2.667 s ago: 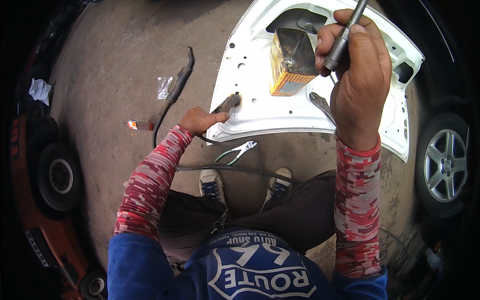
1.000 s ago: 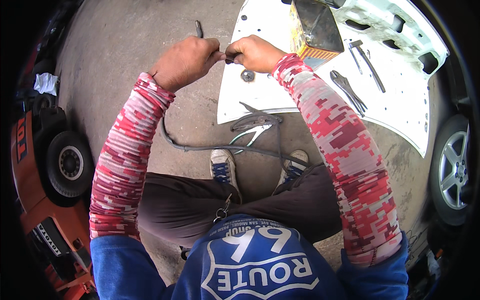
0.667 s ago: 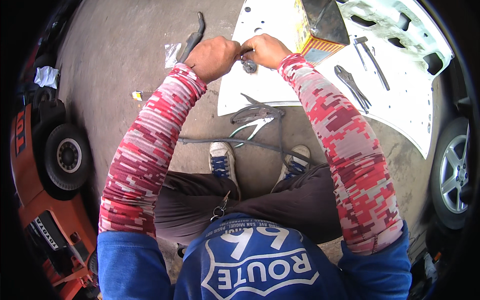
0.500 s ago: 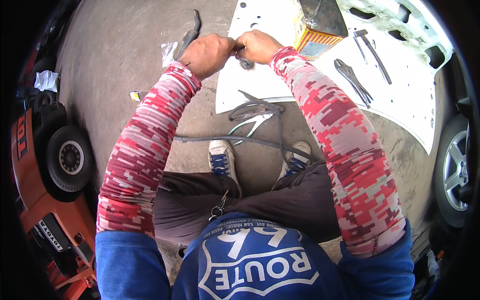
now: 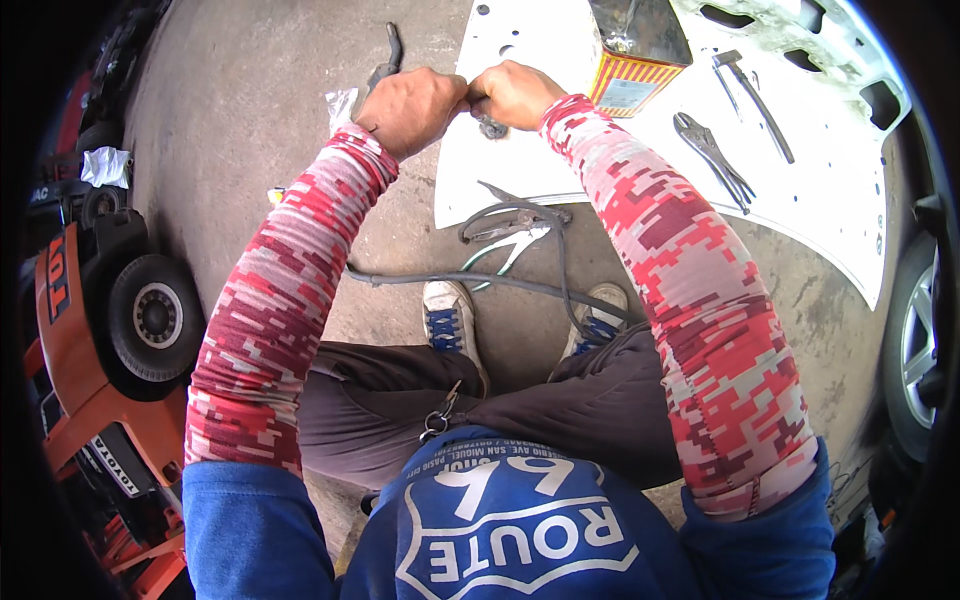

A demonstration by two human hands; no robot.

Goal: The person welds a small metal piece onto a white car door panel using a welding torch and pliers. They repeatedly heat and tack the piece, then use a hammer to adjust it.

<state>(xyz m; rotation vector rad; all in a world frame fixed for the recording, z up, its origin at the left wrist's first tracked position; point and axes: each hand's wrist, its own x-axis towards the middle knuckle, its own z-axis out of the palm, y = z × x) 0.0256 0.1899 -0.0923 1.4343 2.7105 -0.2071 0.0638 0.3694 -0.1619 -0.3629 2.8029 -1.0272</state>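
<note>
My left hand [image 5: 412,112] and my right hand [image 5: 515,95] are both closed, knuckles up, and meet over the left edge of a white car panel [image 5: 560,165]. Whatever they grip between them is mostly hidden by the fingers. Just below my right fingers a small dark, rough lump [image 5: 491,128] shows against the panel; I cannot tell whether it belongs to what I hold. Beyond my left hand lies a black handled tool with a bent neck [image 5: 392,45], partly covered by the hand. A clear plastic wrapper [image 5: 341,108] is beside it.
A striped box [image 5: 636,80] stands on the panel, with a hammer [image 5: 765,115] and locking pliers [image 5: 712,158] to its right. Grey cable [image 5: 480,281] loops in front of my shoes [image 5: 447,320], near a white-and-green forked piece [image 5: 512,250]. Vehicle wheels [image 5: 155,315] flank both sides.
The view has shifted slightly, moving the surroundings a little within the picture. Both hands keep nearly the same closed grip and place.
</note>
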